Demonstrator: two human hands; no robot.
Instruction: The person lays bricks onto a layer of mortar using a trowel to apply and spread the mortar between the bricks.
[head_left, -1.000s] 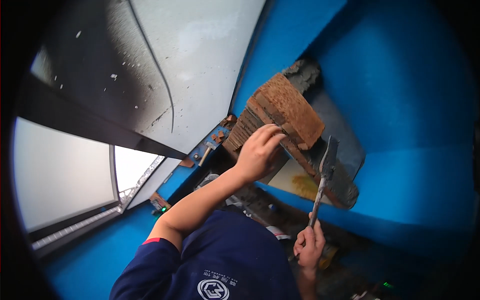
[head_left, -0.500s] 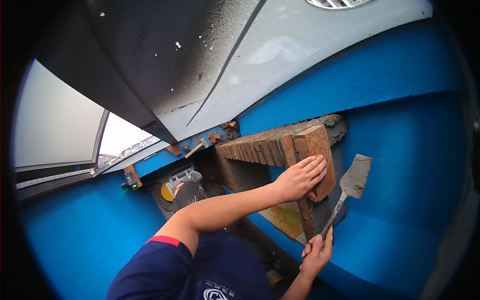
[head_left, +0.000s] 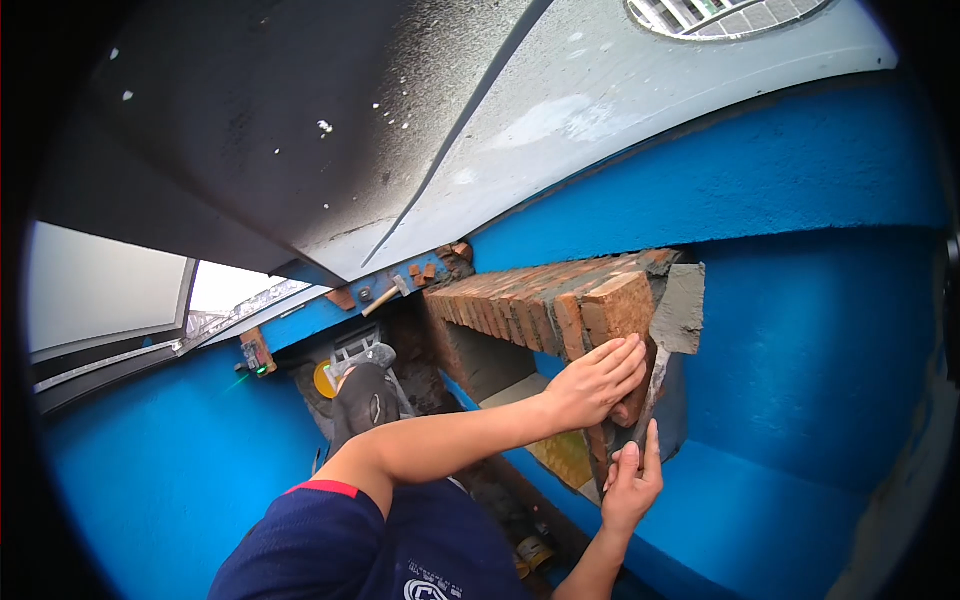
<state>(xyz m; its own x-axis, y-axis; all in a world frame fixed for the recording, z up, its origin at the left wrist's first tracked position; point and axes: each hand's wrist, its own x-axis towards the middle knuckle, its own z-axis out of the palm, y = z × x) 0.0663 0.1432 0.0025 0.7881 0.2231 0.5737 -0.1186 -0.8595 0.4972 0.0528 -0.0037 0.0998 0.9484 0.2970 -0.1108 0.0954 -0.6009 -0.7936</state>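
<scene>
My left hand [head_left: 598,380] lies with outstretched fingers against the lower part of a reddish brick [head_left: 622,303] at the near right end of a brick course [head_left: 520,300]. Its thumb is mostly hidden. Below it, my right hand [head_left: 632,485] grips the handle of a trowel [head_left: 678,312], with the index finger stretched along it. The trowel's blade, coated in grey mortar, stands upright close beside the brick's right edge. Whether it touches the brick I cannot tell. Grey mortar fills the joints between the bricks.
Blue walls [head_left: 780,380] surround the brickwork, and a grey-white curved panel [head_left: 520,150] hangs above. A hammer [head_left: 385,296] and brick pieces [head_left: 425,272] rest on the blue ledge. A device with a green light [head_left: 258,355] sits farther left. A yellow round thing [head_left: 324,380] lies low.
The trowel has swung left and down, from out over the blue wall to beside the brick's edge. My left hand has slid slightly lower on the brick. The view has shifted a little.
</scene>
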